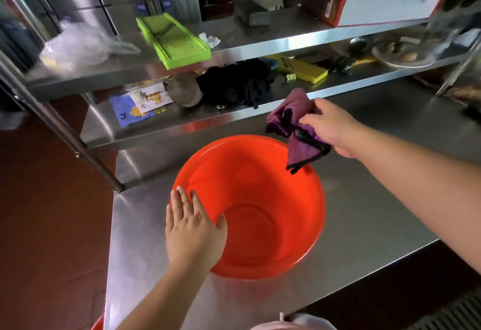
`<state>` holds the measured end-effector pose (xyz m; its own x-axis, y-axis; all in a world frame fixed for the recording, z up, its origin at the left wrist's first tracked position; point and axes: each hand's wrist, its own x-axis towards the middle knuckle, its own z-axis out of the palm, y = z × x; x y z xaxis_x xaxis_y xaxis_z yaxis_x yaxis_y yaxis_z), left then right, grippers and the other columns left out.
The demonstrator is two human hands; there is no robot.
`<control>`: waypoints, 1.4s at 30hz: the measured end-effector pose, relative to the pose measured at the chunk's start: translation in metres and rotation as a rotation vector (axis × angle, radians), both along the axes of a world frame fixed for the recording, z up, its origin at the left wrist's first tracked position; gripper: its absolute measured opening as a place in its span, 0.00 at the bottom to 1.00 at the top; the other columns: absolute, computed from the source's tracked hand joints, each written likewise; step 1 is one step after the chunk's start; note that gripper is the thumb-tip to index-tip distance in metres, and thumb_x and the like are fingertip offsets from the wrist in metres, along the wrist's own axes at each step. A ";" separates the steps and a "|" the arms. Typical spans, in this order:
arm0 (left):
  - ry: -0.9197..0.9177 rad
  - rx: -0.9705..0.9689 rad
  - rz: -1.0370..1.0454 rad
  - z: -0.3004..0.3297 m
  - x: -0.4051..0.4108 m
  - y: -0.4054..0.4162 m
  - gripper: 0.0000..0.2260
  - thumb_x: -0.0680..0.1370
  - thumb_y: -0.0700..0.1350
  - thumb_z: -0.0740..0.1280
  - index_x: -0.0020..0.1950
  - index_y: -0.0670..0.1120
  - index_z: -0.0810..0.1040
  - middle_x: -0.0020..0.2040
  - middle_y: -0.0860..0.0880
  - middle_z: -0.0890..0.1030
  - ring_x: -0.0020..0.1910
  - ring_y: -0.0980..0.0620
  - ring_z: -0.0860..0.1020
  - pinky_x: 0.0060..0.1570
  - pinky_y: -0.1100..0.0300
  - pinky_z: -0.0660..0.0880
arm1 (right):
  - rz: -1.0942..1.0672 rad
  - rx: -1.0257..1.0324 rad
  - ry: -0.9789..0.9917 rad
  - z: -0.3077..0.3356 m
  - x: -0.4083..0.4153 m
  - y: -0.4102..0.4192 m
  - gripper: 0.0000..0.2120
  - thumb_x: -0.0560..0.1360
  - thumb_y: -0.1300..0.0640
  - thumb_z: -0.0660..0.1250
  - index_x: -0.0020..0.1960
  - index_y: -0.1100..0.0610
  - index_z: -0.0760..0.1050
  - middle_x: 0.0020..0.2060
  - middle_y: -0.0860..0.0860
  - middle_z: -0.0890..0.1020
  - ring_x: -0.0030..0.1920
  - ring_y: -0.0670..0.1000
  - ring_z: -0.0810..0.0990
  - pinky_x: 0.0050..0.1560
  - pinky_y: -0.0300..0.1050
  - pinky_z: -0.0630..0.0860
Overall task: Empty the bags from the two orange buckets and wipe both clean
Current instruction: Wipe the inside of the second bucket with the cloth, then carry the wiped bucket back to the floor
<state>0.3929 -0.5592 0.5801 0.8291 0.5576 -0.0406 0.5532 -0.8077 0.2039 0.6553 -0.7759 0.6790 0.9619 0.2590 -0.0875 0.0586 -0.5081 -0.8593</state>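
While the orange bucket (260,207) sits upright on the steel table (364,212), toward its near left corner, the person's left hand (192,236) rests on the bucket's near-left rim; its fingers (182,204) lie straight and close together down the outside of the wall, and the thumb hooks over the rim onto the inside; the bucket's inside is bare orange plastic. Over the far right edge of the bucket the right hand (330,126) holds a purple cloth (294,126) with black edging; its fingers are curled and pinch the bunched cloth, and a corner of the cloth hangs down just over the rim, though I cannot tell whether it touches. At the bottom left edge of the view, beside the table, a sliver of something orange (98,324) shows; too little of it is visible to say what it is. Beyond the bucket a steel rack stands on the table; its lower shelf (182,123) carries a dark garment (234,84), a yellow slicer (302,67) and printed papers (140,103); its upper shelf (234,35) carries a green slicer (174,40) and a clear plastic bag (78,45) far to the left.
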 end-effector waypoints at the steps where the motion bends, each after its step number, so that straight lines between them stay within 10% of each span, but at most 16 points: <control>1: 0.003 0.006 -0.001 0.000 0.000 0.000 0.41 0.82 0.64 0.53 0.86 0.41 0.45 0.85 0.40 0.40 0.84 0.44 0.37 0.83 0.48 0.40 | -0.064 -0.020 -0.037 0.001 0.006 -0.013 0.15 0.69 0.46 0.68 0.55 0.45 0.75 0.48 0.50 0.82 0.50 0.55 0.82 0.52 0.57 0.80; 7: -0.022 0.032 0.016 -0.002 0.005 0.000 0.42 0.81 0.65 0.54 0.86 0.42 0.45 0.86 0.42 0.41 0.85 0.46 0.38 0.83 0.49 0.41 | -0.208 -0.212 -0.112 -0.029 0.025 -0.075 0.16 0.71 0.50 0.71 0.57 0.44 0.74 0.45 0.46 0.80 0.42 0.50 0.78 0.38 0.44 0.71; 15: -0.023 0.080 0.031 -0.003 0.006 -0.001 0.43 0.80 0.66 0.56 0.86 0.44 0.46 0.86 0.43 0.43 0.85 0.47 0.39 0.83 0.50 0.41 | -0.045 -0.545 -0.036 -0.114 0.016 -0.110 0.15 0.73 0.54 0.65 0.58 0.43 0.73 0.51 0.53 0.83 0.47 0.58 0.80 0.44 0.47 0.74; 19: -0.021 0.096 0.040 -0.006 0.006 0.001 0.42 0.79 0.66 0.58 0.86 0.46 0.48 0.86 0.44 0.44 0.85 0.48 0.40 0.83 0.51 0.42 | 0.045 -0.661 0.050 -0.138 0.011 -0.110 0.30 0.74 0.48 0.66 0.75 0.42 0.65 0.66 0.56 0.79 0.59 0.59 0.81 0.53 0.47 0.76; 30: -0.170 0.072 0.280 0.012 0.004 -0.014 0.32 0.84 0.59 0.59 0.84 0.47 0.58 0.84 0.45 0.59 0.80 0.38 0.62 0.74 0.40 0.66 | 0.206 -0.216 0.102 -0.091 0.009 -0.060 0.21 0.76 0.43 0.64 0.67 0.47 0.77 0.61 0.47 0.81 0.59 0.53 0.80 0.61 0.56 0.79; 33: -0.254 -0.165 0.503 0.020 0.001 -0.007 0.25 0.85 0.56 0.57 0.78 0.44 0.68 0.73 0.40 0.73 0.68 0.34 0.74 0.64 0.42 0.72 | 0.261 -0.199 0.163 -0.084 0.004 -0.053 0.14 0.74 0.50 0.64 0.58 0.53 0.79 0.54 0.53 0.83 0.50 0.52 0.82 0.56 0.59 0.81; 37: -0.339 -0.516 0.718 0.029 -0.017 0.003 0.10 0.74 0.50 0.60 0.39 0.47 0.77 0.33 0.48 0.77 0.33 0.45 0.75 0.38 0.57 0.74 | 0.293 -0.130 0.240 -0.085 -0.002 -0.050 0.09 0.76 0.56 0.62 0.41 0.58 0.77 0.44 0.59 0.85 0.46 0.58 0.85 0.50 0.56 0.84; 40: -0.445 -0.778 0.764 0.023 -0.030 0.005 0.07 0.79 0.46 0.68 0.48 0.48 0.86 0.41 0.47 0.85 0.40 0.45 0.83 0.54 0.49 0.84 | 0.299 -0.062 0.318 -0.087 -0.006 -0.052 0.11 0.78 0.58 0.62 0.42 0.61 0.80 0.40 0.57 0.87 0.44 0.56 0.87 0.46 0.50 0.85; 42: -0.525 -0.889 0.789 0.021 -0.037 0.004 0.06 0.81 0.41 0.69 0.53 0.46 0.86 0.43 0.45 0.86 0.37 0.49 0.84 0.46 0.53 0.85 | 0.299 -0.036 0.352 -0.087 -0.007 -0.055 0.10 0.79 0.60 0.64 0.45 0.61 0.83 0.39 0.55 0.87 0.42 0.54 0.87 0.46 0.50 0.85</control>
<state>0.3561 -0.5554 0.6008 0.3210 0.8492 -0.4192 0.5055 0.2207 0.8341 0.6486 -0.8305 0.5924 0.7559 0.5109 -0.4095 -0.0851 -0.5435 -0.8351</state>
